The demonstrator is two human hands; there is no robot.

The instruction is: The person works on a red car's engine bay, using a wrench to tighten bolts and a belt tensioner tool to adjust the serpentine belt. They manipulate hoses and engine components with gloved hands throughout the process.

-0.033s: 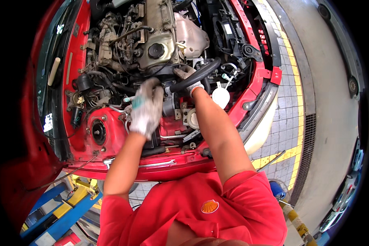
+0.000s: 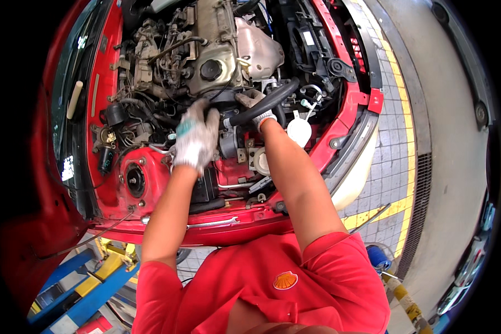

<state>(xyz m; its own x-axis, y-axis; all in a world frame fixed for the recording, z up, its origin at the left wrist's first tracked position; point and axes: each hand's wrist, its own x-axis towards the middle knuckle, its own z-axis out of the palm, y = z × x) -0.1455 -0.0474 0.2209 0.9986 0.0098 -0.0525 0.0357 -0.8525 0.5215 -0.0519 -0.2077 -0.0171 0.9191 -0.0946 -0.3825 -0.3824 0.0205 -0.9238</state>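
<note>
My left hand, in a whitish work glove with a green patch, reaches down at the near end of the engine. Its thumb and fingers are apart; the fingertips are partly hidden among dark parts. My right hand, gloved too, lies beyond a thick black hose that crosses in front of it. Its fingers point left, against a dark cover below the oil filler cap; their grip is hidden. A grey cylindrical part stands between my forearms.
An open-end wrench lies along the red front body edge. A white-capped reservoir sits right of my right forearm. The round strut mount is at left. A blue and yellow lift stands at lower left.
My left hand has shifted slightly left and away from me, its thumb and fingers now more clearly apart. My right hand has stayed in place.
</note>
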